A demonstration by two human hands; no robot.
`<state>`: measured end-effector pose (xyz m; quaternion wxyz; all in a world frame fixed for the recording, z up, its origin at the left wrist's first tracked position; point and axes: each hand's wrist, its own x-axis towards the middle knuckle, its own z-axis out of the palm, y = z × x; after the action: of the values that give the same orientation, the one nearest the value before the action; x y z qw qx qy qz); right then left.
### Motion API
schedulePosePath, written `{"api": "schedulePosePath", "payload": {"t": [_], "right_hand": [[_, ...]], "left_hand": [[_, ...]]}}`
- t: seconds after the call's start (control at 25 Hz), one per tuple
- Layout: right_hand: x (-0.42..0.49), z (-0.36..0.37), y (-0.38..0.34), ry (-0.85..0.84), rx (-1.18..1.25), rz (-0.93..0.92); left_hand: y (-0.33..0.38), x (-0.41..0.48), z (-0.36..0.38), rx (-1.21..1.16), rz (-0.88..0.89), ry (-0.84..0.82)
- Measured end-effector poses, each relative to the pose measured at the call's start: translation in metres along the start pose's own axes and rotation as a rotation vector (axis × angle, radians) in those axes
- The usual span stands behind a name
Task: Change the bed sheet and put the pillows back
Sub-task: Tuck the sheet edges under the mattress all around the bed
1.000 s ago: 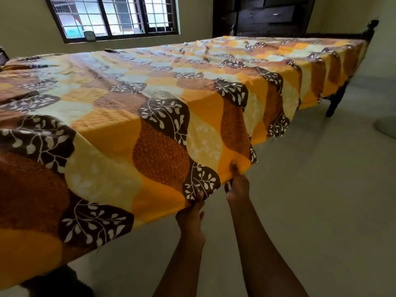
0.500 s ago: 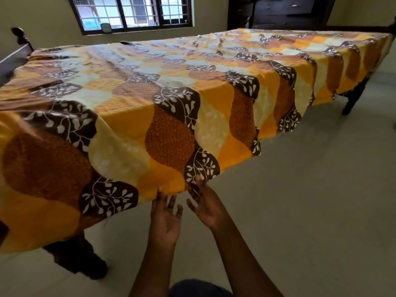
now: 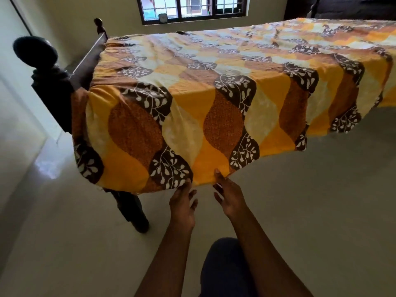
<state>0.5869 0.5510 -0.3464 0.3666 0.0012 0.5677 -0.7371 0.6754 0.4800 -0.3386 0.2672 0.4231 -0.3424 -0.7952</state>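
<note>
An orange, yellow and brown leaf-patterned bed sheet (image 3: 214, 86) covers the mattress and hangs over the near side of the bed. My left hand (image 3: 182, 203) reaches up to the hanging hem near the bed's corner, fingers loosely spread, its fingertips touching the cloth's lower edge. Just to its right, my right hand (image 3: 228, 197) also has spread fingers, with one fingertip pressed against the hem. Neither hand grips the cloth. No pillow is in view.
The dark wooden bed frame has a round-topped post (image 3: 35, 50) at the near left corner and a leg (image 3: 134, 211) under the sheet. A barred window (image 3: 192, 8) is in the far wall. Pale floor (image 3: 300, 200) lies to the right, and my knee (image 3: 225, 269) is below.
My hands let go of the hem they held a second ago and moved left along the bed's side toward the corner. My view turned left, bringing the bedpost and leg into sight.
</note>
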Motion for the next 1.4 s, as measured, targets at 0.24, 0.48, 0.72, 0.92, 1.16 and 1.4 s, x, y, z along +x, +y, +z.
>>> {"api": "schedulePosePath", "payload": {"t": [0.24,0.48,0.72,0.92,1.16,1.4], "right_hand": [[-0.048,-0.002,0.008,-0.142,-0.776,-0.393],[-0.08,0.062,-0.058,-0.592,-1.049,-0.903],[-0.09,0.166,-0.154,-0.97,-1.37,-1.4],[-0.087,0.252,-0.179,-1.183,-1.703,-1.676],[-0.075,0.302,-0.161,-1.381,-2.224,-1.644],[-0.07,0.313,-0.148,-1.453,-2.358,-1.763]], "left_hand": [[0.014,-0.056,-0.03,0.277,0.125,0.022],[0.084,-0.088,-0.051,0.586,0.723,0.178],[0.173,-0.08,-0.08,0.63,0.972,0.441],[0.196,-0.056,-0.092,0.611,0.909,0.497],[0.187,-0.035,-0.107,0.683,0.823,0.396],[0.187,-0.022,-0.13,0.728,0.731,0.263]]}}
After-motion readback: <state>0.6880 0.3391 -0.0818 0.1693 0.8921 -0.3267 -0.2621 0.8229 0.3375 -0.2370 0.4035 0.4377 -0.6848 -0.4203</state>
